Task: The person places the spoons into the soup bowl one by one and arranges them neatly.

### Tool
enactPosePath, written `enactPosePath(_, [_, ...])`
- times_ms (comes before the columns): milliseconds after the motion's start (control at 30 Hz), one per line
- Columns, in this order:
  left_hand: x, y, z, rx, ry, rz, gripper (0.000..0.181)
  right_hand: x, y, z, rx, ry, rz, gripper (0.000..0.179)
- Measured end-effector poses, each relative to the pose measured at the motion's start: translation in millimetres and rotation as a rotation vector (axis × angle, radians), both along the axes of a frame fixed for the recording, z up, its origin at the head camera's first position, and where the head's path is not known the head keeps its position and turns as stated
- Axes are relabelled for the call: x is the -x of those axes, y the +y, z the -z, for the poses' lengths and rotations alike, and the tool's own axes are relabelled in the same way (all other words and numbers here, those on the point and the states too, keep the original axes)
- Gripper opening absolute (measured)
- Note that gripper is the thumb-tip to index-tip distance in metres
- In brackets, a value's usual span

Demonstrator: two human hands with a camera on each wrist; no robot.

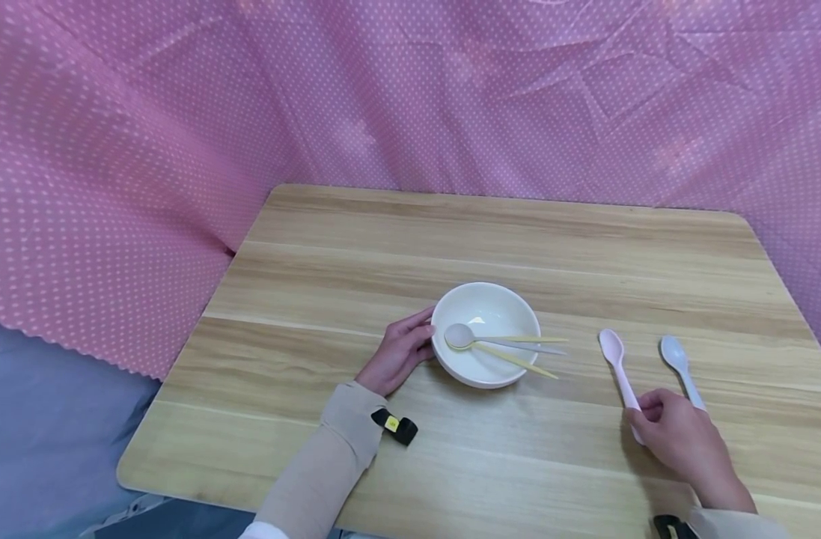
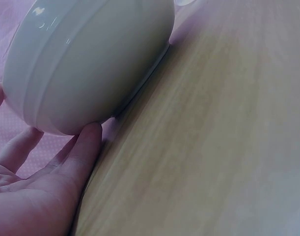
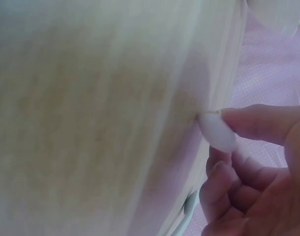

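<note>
A white bowl [image 1: 474, 370] stands on the wooden table with a pale grey spoon [image 1: 459, 335] and slim yellow handles [image 1: 518, 361] leaning over its right rim. My left hand [image 1: 400, 350] rests against the bowl's left side, fingers spread along its outer wall, as the left wrist view also shows. Farther right, my right hand [image 1: 686, 440] pinches the handle end of a pink spoon [image 1: 612, 346] between thumb and fingers. The pink spoon's bowl points away from me. Just beyond that hand lies a light blue spoon [image 1: 673, 352], the end of its handle hidden behind the hand.
The wooden table [image 1: 383, 247] has rounded corners, and its far edge meets a pink dotted cloth [image 1: 410, 97]. More of that cloth hangs at the left, above blue fabric [image 1: 46, 434]. A black strap [image 1: 394, 427] sits at my left cuff.
</note>
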State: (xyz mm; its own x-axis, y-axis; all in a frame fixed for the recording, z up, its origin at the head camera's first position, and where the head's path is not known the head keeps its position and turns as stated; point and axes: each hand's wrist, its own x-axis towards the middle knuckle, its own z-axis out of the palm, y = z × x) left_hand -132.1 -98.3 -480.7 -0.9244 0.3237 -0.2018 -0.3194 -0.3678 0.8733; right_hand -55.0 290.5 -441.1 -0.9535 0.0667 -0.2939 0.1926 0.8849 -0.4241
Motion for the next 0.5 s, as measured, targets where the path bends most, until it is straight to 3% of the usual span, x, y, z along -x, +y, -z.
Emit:
enactPosePath(267, [0.0, 0.2, 0.1, 0.006, -0.002, -0.004, 0.052, -4.7, -4.8, -0.4, 0.004, 0.168, 0.01, 0.026])
enactPosePath(500, [0.2, 0.4, 0.0, 0.005, -0.004, -0.009, 0.052, -5.9, -6.3, -7.9, 0.032, 0.273, 0.087, 0.028])
